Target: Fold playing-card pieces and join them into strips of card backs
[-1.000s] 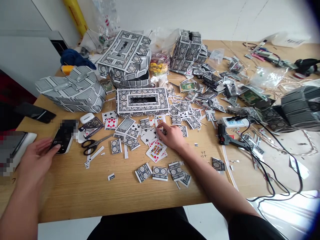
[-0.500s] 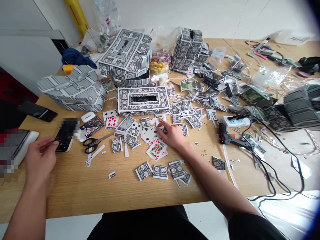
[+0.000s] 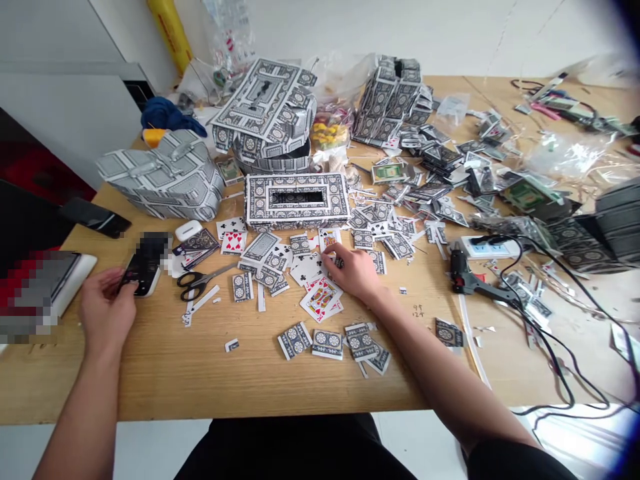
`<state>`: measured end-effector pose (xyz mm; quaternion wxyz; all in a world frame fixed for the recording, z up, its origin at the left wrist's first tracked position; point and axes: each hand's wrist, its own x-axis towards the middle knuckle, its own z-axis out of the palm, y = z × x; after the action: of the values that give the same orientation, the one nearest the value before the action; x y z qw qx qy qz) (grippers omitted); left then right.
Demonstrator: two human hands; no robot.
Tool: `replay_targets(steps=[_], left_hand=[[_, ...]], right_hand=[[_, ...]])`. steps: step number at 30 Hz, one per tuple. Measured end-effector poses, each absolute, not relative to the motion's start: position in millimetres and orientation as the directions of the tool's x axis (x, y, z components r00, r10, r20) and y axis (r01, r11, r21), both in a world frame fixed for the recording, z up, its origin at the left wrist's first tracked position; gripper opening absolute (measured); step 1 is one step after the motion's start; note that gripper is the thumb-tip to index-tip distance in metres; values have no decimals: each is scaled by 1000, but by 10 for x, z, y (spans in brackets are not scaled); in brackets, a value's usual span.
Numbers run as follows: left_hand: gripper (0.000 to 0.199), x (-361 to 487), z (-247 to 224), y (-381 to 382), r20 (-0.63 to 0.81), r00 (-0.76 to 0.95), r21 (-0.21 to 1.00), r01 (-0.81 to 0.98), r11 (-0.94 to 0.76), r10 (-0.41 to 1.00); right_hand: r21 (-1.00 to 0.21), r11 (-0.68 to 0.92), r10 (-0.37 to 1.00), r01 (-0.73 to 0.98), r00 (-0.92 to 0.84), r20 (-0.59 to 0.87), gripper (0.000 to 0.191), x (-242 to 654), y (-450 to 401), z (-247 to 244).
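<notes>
The right hand, curled, rests on scattered playing cards; whether it grips one is hidden. A red court card lies at its 7 o'clock. The loosely open left hand touches a black phone at its 1 o'clock.

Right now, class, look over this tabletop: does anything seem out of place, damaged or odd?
Yes, the playing cards around the right hand look damaged. Many cut card pieces and offcuts lie scattered across the wooden table instead of whole cards in a deck. The slotted box is also unusual, being covered in card backs.
</notes>
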<state>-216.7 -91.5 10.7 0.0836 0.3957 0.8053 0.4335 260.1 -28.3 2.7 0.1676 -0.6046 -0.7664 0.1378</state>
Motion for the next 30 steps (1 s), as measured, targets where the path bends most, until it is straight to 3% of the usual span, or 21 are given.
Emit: replay_targets(steps=[24,30], left_hand=[[31,-2250,27,-932,241,-653,732,608,307,718],[35,-2265,-27,-899,256,-701,780,556,286,666]], right_hand=[[-422,235,972,876,-213,100,38,2599,-274,12],[-424,245,970,872,-220,107,38,2602,-272,-1]])
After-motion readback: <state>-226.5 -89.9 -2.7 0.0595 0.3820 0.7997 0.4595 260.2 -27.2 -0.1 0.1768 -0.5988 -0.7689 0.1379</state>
